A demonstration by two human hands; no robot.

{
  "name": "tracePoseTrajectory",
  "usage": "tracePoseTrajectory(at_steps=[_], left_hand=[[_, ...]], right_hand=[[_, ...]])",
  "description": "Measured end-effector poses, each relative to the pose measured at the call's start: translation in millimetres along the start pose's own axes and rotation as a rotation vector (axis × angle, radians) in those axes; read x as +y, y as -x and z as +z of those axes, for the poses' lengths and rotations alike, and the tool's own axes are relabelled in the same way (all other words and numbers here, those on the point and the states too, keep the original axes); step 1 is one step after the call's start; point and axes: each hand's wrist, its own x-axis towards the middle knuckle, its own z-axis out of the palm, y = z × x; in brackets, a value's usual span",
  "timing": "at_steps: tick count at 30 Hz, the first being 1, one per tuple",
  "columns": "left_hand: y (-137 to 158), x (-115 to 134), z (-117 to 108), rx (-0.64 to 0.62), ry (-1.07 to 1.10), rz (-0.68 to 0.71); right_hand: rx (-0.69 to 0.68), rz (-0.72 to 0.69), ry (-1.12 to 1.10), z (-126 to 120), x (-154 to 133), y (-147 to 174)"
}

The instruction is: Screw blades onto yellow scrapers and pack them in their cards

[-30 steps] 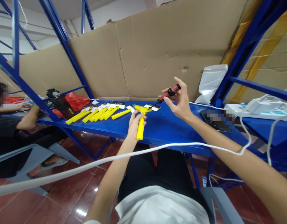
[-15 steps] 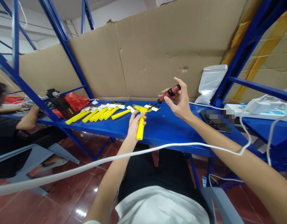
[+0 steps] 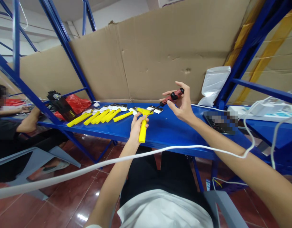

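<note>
My left hand (image 3: pixel 135 127) is closed round the handle of a yellow T-shaped scraper (image 3: pixel 142 132), held over the front edge of the blue table (image 3: pixel 174 133). In my right hand (image 3: pixel 183 107) is a red and black screwdriver (image 3: pixel 170 97), gripped between thumb and fingers, with some fingers lifted off. Its shaft slants down to the left, and the tip meets the right end of the scraper's head; the exact contact is too small to make out. Several more yellow scrapers (image 3: pixel 96 118) lie in a row to the left, their far ends by black and white cards (image 3: pixel 118 107).
A white cable (image 3: pixel 108 163) runs across in front of my arms. To the right lie a phone (image 3: pixel 217 123) and a white power strip (image 3: pixel 274 114). A black box (image 3: pixel 61 106) and red plastic bag (image 3: pixel 78 104) stand left, near a seated co-worker (image 3: pixel 5 126).
My right hand and the screwdriver handle have dipped slightly, with the fingers shifted a little on the handle. The left hand and its scraper have stayed in place.
</note>
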Motion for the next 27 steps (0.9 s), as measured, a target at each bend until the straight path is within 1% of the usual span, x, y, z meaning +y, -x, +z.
tracePoseTrajectory(at_steps=[2, 5, 7, 8, 12, 13, 16, 18, 21, 22, 24, 27], left_hand=[[0.3, 0.3, 0.2, 0.006, 0.002, -0.005], [0.7, 1.0, 0.6, 0.007, -0.001, -0.016], [0.6, 1.1, 0.7, 0.001, -0.005, -0.014], [0.3, 1.0, 0.5, -0.003, -0.007, -0.012], [-1.0, 0.0, -0.2, -0.001, -0.011, -0.006], [-1.1, -0.3, -0.3, 0.003, -0.01, -0.007], [-1.0, -0.5, -0.1, 0.011, -0.002, -0.008], [-1.0, -0.4, 0.4, 0.008, -0.001, -0.013], [-1.6, -0.2, 0.8, 0.005, -0.002, -0.023], [-1.9, -0.3, 0.9, 0.005, -0.001, -0.026], [-2.5, -0.4, 0.8, 0.009, 0.003, -0.029], [-3.3, -1.0, 0.2, 0.011, 0.01, -0.027]], right_hand=[[0.062, -0.004, 0.05, -1.5, 3.4, -0.7], [0.203, -0.037, 0.203, -4.2, 6.2, -1.2], [0.238, -0.045, 0.251, -4.6, 5.3, -0.8], [0.22, -0.04, 0.235, -4.3, 4.1, -0.4], [0.054, -0.017, 0.067, -0.9, -1.9, 1.1], [0.032, -0.014, 0.04, 0.0, -2.4, 1.2], [0.04, 0.01, 0.021, 1.8, 1.1, 1.0], [0.098, 0.014, 0.041, 1.8, 6.6, 0.8], [0.217, -0.005, 0.14, 0.0, 13.4, 1.2], [0.227, -0.007, 0.165, -0.8, 14.0, 1.4], [0.187, -0.014, 0.161, -1.8, 12.3, 2.0], [0.081, -0.017, 0.08, -1.3, 6.8, 2.3]])
